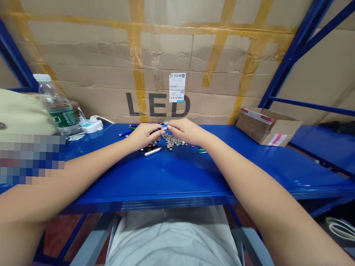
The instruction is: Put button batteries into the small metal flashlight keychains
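Above the back of the blue table (175, 176), my left hand (145, 135) is closed around a small silver tube (164, 128), whose end pokes out past the fingertips. My right hand (185, 130) pinches at that same end; whatever sits between its fingertips is too small to name. Below the hands lies a loose heap of small round silvery discs (173, 141), like button cells. Another silver tube (152, 152) lies in front of my left hand, with dark tubes partly hidden behind it. Blue tubes (125, 133) lie left of that hand.
Green (201, 151) and red clips lie right of the discs. At left stand a water bottle (63, 114), a white power strip (92, 125) and a pale cloth item (19, 110). An open cardboard box (254, 126) sits at right. Large taped cardboard (109, 67) walls the back.
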Demonstrator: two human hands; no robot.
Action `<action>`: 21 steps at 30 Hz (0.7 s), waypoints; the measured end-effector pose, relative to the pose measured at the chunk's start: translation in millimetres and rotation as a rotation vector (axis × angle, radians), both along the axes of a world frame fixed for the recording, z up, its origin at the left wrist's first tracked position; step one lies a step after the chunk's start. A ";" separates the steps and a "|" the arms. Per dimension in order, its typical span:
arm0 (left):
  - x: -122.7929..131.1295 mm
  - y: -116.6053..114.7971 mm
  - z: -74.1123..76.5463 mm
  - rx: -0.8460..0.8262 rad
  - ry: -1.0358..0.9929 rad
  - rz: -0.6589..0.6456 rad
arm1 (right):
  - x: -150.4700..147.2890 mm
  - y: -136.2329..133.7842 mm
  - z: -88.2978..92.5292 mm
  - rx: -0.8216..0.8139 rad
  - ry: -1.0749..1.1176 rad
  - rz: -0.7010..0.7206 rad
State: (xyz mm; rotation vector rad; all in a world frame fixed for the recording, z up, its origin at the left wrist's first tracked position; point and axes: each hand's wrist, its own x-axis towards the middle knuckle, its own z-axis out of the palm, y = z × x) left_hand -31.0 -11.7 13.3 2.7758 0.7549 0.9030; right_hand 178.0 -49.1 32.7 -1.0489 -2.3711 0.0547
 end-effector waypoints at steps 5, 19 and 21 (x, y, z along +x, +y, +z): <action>0.4 2.9 -1.2 0.217 0.081 0.086 | -2.4 -1.1 -2.5 -0.225 0.119 0.043; -2.4 7.6 -3.3 0.245 0.187 0.161 | 77.5 32.7 -6.5 -0.354 -0.315 -0.422; -2.1 8.3 -4.3 0.247 0.191 0.135 | 74.7 31.9 -7.9 -0.381 -0.342 -0.432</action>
